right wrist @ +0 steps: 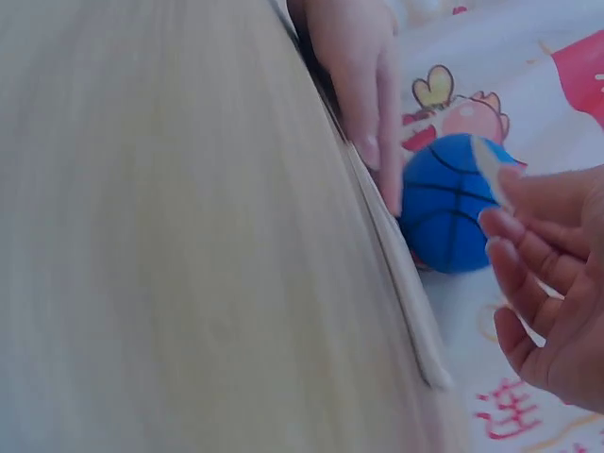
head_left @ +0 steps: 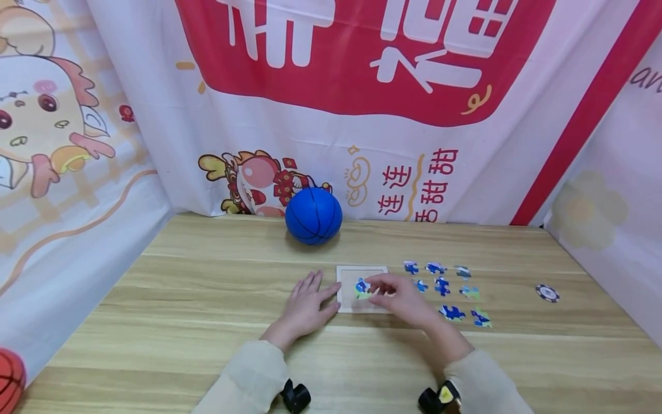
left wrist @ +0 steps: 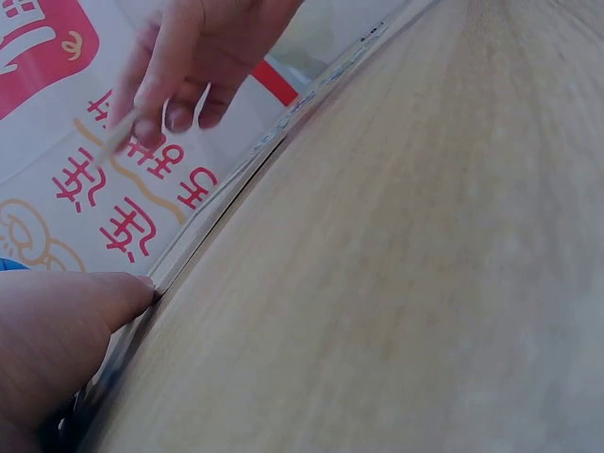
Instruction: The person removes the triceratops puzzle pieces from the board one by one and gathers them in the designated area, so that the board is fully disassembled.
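My right hand [head_left: 395,296] pinches a jigsaw piece [head_left: 361,286] with blue and green print between thumb and fingertips. Seen from the right wrist, the jigsaw piece [right wrist: 490,175] is a thin pale edge, raised above the table. Below it lies a shallow, pale, square puzzle tray [head_left: 362,268]. My left hand [head_left: 308,302] rests on the table at the tray's left side, fingers spread, with thumb and index finger at its rim. From the left wrist, the left thumb [left wrist: 118,297] touches the tray's edge.
Several loose jigsaw pieces [head_left: 442,286] lie in rough rows right of the tray. Farther right is a round poker chip [head_left: 547,293]. A blue ball [head_left: 313,216] sits at the table's back edge by the printed curtain [head_left: 269,121]. An orange-red ball [head_left: 10,376] shows at lower left.
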### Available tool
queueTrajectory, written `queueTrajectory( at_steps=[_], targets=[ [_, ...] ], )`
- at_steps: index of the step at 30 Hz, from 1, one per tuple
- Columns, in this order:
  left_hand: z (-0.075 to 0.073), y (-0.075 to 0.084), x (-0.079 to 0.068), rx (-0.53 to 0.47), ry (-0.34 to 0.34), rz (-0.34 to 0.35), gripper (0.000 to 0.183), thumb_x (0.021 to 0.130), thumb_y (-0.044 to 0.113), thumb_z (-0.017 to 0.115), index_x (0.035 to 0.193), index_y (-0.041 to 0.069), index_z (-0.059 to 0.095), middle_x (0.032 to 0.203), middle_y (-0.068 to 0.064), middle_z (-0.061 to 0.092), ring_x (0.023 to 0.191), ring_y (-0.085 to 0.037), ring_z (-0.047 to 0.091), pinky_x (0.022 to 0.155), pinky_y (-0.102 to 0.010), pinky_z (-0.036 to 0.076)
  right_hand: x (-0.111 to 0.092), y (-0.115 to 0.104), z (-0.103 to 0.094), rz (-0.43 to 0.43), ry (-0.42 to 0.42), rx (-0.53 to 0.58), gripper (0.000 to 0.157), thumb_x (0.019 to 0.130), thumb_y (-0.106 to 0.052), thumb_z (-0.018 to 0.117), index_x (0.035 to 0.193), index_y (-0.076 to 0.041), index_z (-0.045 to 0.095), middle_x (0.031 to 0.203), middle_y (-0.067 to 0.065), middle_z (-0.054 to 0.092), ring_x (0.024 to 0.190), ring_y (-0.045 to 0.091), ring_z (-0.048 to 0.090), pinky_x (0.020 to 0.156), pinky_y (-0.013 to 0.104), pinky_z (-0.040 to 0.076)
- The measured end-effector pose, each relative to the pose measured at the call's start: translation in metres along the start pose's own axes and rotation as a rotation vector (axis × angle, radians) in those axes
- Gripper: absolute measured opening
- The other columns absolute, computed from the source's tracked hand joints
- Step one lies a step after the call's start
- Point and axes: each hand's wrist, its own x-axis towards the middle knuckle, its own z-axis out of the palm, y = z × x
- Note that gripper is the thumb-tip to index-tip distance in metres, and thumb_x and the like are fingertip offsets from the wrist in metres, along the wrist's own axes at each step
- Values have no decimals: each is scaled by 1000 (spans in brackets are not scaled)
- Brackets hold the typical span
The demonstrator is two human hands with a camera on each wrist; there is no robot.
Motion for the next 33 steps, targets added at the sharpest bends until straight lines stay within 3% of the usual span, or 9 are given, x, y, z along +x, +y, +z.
queueTrajectory(
  at_steps=[5,16,23,30,33],
  targets=[
    [0,0,0,-5,4,3,45,87,42,43,129,24,43,139,-19,17,127,-33,8,100,-46,5,-11,3,-22,37,52,11,28,80,-16,63,108,-18,60,89,1,57,81,19,49,67,32,43],
    [0,0,0,-3,2,13,46,87,42,44,128,22,43,138,-20,18,126,-33,9,99,-46,6,-40,26,-61,21,143,-19,31,80,-19,62,111,-10,58,91,5,57,80,22,49,65,28,45],
    [0,0,1,-2,3,11,45,87,41,44,128,22,44,138,-20,18,126,-34,9,99,-47,6,-52,46,-68,7,153,-29,30,77,-12,64,104,0,60,84,7,57,72,20,51,58,25,44],
    [0,1,0,-7,-1,6,45,87,41,44,128,22,44,138,-20,17,126,-33,9,99,-46,6,-54,67,-64,122,138,-20,34,76,-12,65,107,0,59,90,8,58,79,18,52,66,25,45],
    [-1,2,-1,-8,-1,4,45,87,41,44,128,23,43,138,-20,17,126,-33,8,99,-46,6,-54,73,-62,135,158,-55,33,76,-11,66,106,-1,59,89,7,58,79,18,51,65,27,44]
  ],
)
